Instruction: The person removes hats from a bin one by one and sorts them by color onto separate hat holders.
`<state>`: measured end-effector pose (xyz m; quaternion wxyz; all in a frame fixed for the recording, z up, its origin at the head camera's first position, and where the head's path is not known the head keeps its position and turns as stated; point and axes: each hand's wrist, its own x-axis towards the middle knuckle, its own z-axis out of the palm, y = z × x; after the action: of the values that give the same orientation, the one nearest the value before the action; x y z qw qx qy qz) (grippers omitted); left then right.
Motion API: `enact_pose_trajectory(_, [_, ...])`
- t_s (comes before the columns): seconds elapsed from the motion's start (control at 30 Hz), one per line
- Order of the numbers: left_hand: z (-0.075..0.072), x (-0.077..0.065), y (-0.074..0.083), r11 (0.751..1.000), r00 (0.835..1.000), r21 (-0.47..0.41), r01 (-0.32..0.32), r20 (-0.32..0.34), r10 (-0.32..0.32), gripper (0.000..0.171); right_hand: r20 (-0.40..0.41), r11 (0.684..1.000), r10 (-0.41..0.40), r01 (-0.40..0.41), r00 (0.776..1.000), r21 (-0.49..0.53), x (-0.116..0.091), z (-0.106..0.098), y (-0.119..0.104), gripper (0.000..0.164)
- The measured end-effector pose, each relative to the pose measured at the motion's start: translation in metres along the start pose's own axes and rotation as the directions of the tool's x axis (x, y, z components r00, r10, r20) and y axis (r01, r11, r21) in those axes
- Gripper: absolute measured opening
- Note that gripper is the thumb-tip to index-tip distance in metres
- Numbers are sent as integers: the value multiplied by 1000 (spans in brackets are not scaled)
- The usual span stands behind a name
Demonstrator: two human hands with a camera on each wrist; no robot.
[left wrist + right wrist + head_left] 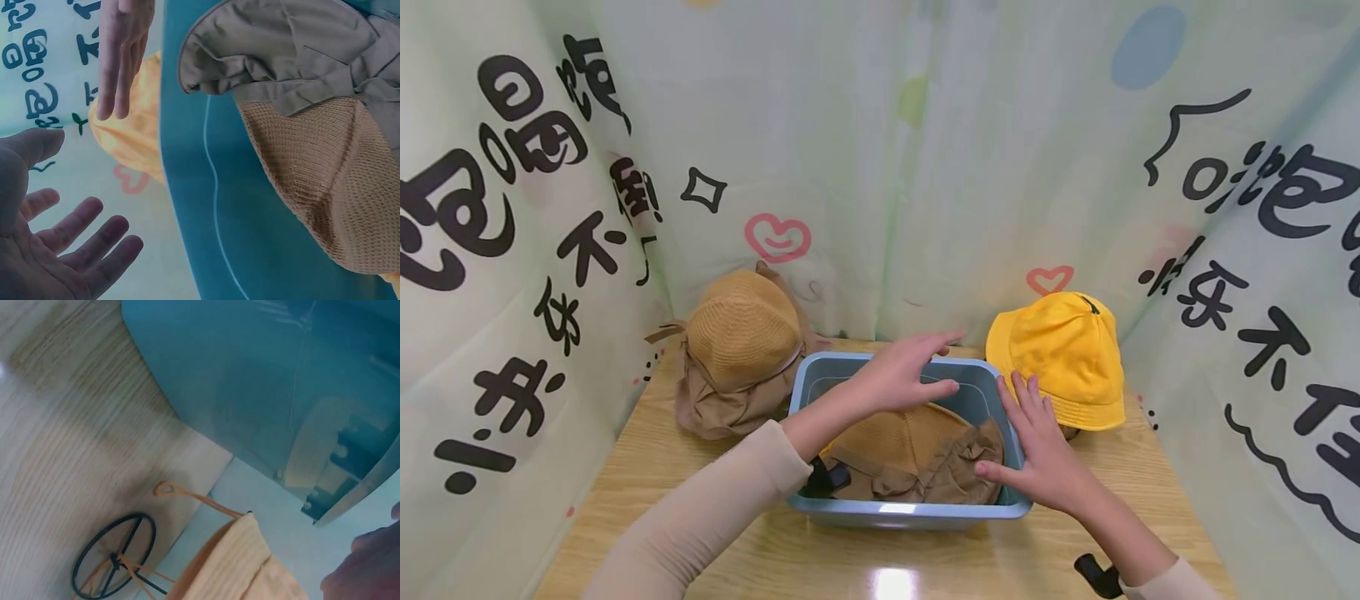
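A blue plastic bin (910, 515) holds a tan woven sun hat (898, 437) with a brown cloth brim (275, 50). Over the bin's far part reaches my left hand (904, 379), its fingers extended and nothing in its grasp; the left wrist view shows that palm (69, 244) with fingers spread loosely. By the bin's right rim is my right hand (1041, 446), fingers straight and spread, also holding nothing. Whether it touches the rim I cannot tell. A bit of yellow fabric (826, 450) shows under the tan hat, mostly hidden.
To the left of the bin another tan hat with brown brim (741, 333) stands on the wooden table (760, 558). A yellow bucket hat (1060, 358) is at the right, near a black wire ring base (112, 555). Printed curtains (850, 167) enclose the back and sides.
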<state>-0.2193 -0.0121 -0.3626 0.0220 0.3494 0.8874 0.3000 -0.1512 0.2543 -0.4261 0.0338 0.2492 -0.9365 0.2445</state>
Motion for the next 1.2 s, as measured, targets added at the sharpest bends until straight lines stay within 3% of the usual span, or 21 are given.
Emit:
enact_pose_trajectory(0.4, [12,-1,-12,1000,1000,-4,26,6,-26,69,93,999,-11,13,996,-31,-12,9,-4,121])
enact_pose_trajectory(0.77, [24,-1,-18,999,998,7,47,48,-47,66,106,999,-5,10,994,-45,-15,11,-4,125])
enact_pose_trajectory(1.0, [25,-1,-22,995,991,22,97,95,-99,66,113,997,-11,19,994,-70,-12,16,-5,132])
enact_pose_trajectory(1.2, [29,3,-25,997,990,33,68,119,-72,64,116,996,-6,16,993,-88,-12,16,-6,132])
